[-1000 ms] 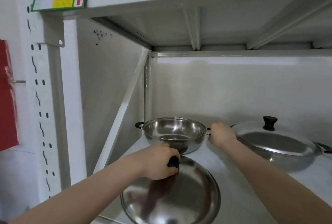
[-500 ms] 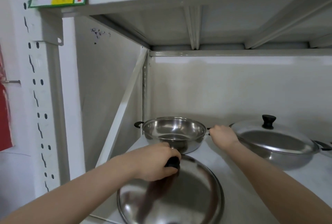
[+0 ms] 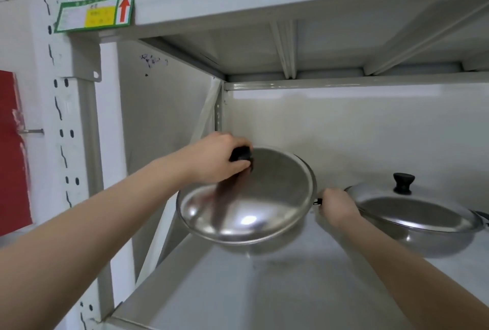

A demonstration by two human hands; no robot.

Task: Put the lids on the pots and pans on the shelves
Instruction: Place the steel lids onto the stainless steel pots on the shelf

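Colours on the shelf

A shiny silver steel lid (image 3: pixel 254 197) with a black knob (image 3: pixel 240 154) is seen; a 2nd silver lid (image 3: pixel 412 210) bears a black knob (image 3: pixel 403 183). The shelf (image 3: pixel 264 290) is pale grey-white; a label (image 3: pixel 94 12) is edged green, with yellow patch and red arrow.

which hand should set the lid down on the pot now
Left. The left hand already grips the lid's black knob, holding the steel lid tilted over the pot. The right hand is at the pot's side handle, apparently steadying it.
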